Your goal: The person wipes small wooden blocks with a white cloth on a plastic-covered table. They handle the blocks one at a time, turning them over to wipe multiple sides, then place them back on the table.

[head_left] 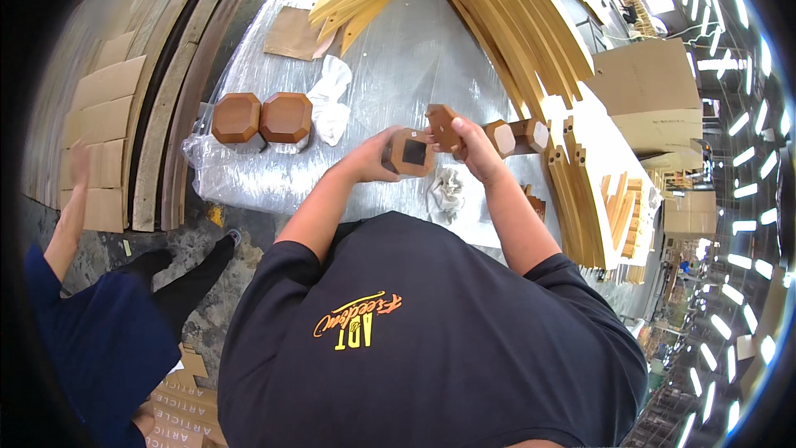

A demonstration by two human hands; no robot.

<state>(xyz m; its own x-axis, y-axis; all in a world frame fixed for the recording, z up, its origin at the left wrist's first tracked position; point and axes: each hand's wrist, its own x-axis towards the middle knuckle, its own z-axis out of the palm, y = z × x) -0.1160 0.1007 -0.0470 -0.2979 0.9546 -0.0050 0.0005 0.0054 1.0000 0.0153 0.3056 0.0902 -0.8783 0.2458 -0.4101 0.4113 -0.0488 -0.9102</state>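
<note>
My left hand is wrapped round a brown wooden block, its end with a dark square opening turned up. In my right hand is a brown wooden cap with cut corners, tilted beside the block's end; whether the two touch I cannot tell. Two brown wooden pieces with octagonal tops stand side by side at the left of the table. A crumpled white cloth lies next to them. Beyond my right hand are two more brown blocks with pale end faces. Another crumpled white cloth lies between my forearms.
Plastic film covers the table. Stacked curved wooden parts run along its far and right sides, near a flat cardboard piece. Long boards stand at left. A co-worker in dark clothes is close on my left.
</note>
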